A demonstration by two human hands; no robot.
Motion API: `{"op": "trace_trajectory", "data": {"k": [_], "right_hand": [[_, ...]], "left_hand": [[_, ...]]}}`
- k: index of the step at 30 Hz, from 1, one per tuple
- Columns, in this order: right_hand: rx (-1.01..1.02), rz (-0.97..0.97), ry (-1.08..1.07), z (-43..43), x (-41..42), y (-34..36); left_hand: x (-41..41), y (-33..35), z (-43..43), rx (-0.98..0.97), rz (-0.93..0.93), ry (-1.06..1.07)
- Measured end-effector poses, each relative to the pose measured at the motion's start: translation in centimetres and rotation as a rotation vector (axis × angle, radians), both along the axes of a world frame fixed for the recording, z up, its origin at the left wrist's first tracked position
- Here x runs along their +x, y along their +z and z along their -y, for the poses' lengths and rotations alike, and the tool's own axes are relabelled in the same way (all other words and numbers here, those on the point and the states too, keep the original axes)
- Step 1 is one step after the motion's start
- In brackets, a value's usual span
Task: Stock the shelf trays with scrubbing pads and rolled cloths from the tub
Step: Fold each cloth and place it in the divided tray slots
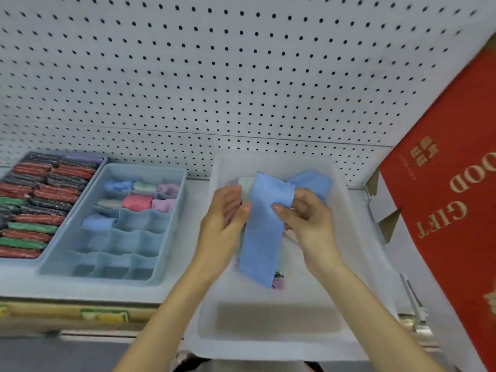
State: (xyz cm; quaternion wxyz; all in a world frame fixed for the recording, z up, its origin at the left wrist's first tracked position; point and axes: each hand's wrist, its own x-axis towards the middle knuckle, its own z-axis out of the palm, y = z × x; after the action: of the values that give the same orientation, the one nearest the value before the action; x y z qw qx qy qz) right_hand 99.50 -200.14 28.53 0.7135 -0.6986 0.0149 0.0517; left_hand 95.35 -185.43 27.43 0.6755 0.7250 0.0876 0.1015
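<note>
While the left hand [228,210] and right hand [303,213] both pinch a blue cloth [264,229] over the clear tub [271,342], the divided tray [171,253] sits just left

A blue cloth [264,232] hides most of what lies in the tub [268,347]; the red gift box [453,200] runs off the right edge.

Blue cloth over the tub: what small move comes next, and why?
Probably roll it up. Both the left hand and right hand pinch the blue cloth hanging flat over the tub, while cloths in the divided tray sit rolled, with empty cells waiting.
</note>
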Motion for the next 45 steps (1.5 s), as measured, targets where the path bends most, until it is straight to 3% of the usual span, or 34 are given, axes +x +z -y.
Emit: {"op": "trace_trajectory", "data": {"k": [4,8,12,18,22,30,38,45], "right_hand": [[0.109,0.177,0.035,0.3,-1.8,4.3],[0.105,0.302,-0.025,1.1,-2.2,6.1],[0.195,0.291,-0.038,1.7,-2.1,7.3],[0.223,0.382,-0.058,2.1,-2.1,8.0],[0.169,0.464,-0.072,1.9,-2.1,8.0],[0.176,0.336,-0.037,1.5,-1.8,7.8],[0.277,0.05,0.003,1.2,-2.5,8.0],[0.292,0.083,-0.074,1.2,-2.2,7.8]], "left_hand": [[1.2,3.2,1.4,-0.057,0.063,-0.069],[1.0,5.8,2.5,0.093,0.192,0.024],[0.7,7.2,3.3,0.165,0.283,0.082],[0.1,8.1,4.0,-0.053,0.278,0.082],[-0.3,8.3,4.2,-0.048,0.286,0.101],[-0.7,8.0,4.4,-0.067,0.277,0.088],[-1.1,7.1,4.3,-0.18,0.194,0.05],[-1.3,6.6,4.3,-0.146,0.24,0.038]]}}
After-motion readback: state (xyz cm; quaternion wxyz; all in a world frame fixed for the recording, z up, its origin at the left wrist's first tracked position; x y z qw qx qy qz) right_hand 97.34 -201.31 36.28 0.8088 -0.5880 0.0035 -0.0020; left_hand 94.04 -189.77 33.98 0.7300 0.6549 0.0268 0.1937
